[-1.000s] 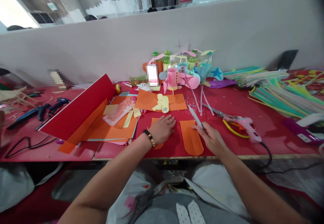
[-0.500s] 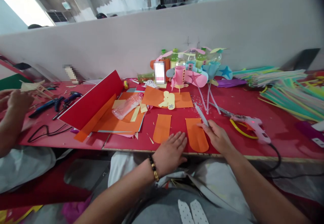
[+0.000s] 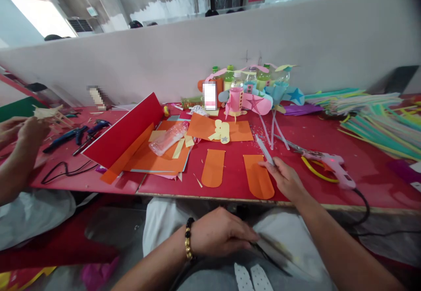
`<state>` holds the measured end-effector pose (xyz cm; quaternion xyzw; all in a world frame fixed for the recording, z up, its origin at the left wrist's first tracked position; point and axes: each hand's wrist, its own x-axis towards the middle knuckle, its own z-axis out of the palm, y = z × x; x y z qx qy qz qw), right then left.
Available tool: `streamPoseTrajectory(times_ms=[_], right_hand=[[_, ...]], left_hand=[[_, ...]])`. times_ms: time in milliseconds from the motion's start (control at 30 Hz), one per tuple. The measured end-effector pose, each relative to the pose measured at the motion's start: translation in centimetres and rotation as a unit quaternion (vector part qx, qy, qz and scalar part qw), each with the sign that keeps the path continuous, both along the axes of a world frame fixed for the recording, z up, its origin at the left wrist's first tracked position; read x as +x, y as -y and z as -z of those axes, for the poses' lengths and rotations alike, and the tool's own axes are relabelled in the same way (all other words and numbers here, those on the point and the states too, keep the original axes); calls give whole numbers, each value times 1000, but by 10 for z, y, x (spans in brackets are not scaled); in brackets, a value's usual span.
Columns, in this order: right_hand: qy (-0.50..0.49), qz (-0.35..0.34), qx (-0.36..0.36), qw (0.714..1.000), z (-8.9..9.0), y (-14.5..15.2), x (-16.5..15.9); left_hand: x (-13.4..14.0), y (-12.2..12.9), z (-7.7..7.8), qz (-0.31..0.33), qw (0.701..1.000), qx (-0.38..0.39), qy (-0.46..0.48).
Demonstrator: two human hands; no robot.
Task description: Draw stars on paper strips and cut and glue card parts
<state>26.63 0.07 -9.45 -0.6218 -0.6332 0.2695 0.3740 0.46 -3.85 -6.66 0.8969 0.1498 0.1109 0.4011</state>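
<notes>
My right hand [image 3: 287,177] is closed around a slim pale pen-shaped tool [image 3: 264,148], its narrow end pointing up and away to the left. Under its fingertips lies an orange paper piece [image 3: 258,179] with a rounded near end. A second orange piece [image 3: 213,168] of similar shape rests to its left on the red table. Below the table edge, over my lap, my left hand [image 3: 223,234] has its fingers bent together. A dark strip or cord shows by those fingertips, too blurred to name. The left wrist wears a beaded bracelet [image 3: 188,240].
A pink glue gun [image 3: 329,163] stands at the right, its cord over the edge. Bottle models [image 3: 237,100] with paper wings, orange sheets [image 3: 241,131], a clear bottle [image 3: 169,138] and a leaning red board [image 3: 128,128] stand behind. Another person's hands [image 3: 29,128] work at the left.
My left hand has left the table between the two orange pieces and moved down toward my lap. The right hand keeps hold of the pale tool in nearly the same place.
</notes>
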Motion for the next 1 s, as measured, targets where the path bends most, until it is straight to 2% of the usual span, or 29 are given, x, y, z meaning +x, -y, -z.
streamPoseTrajectory(times_ms=[33,100,167,300,400,500,600,700,833,900,1000], right_hand=[[-1,-1,0,1000,-1,0,0],[2,1,4,1000,0,1,0],[9,1,6,1000,1,0,1],[15,-7,5,1000,5,-1,3],[20,-2,1,1000,7,-1,3],[31,5,-6,999,6,-1,3],[36,7,-7,999,4,0,3],[31,1,6,999,4,0,3],[25,-6,18,1000,12,-2,8],[23,-8,15,1000,16,-4,10],[14,-10,16,1000,19,-5,11]], left_hand=[[-1,1,-3,-9,999,-31,15],[-4,3,-9,-79,995,-45,27],[-10,4,-14,-137,989,-35,35],[-28,1,-17,-194,978,-2,73],[-43,-13,-18,-316,944,-16,92],[-51,-44,-18,-424,896,-69,112],[-50,-85,-12,-452,878,-78,139],[-46,-117,9,-472,876,-25,100],[-47,-130,36,-452,885,-35,104],[-48,-130,37,-454,878,-63,140],[-44,-135,22,-466,855,-121,195]])
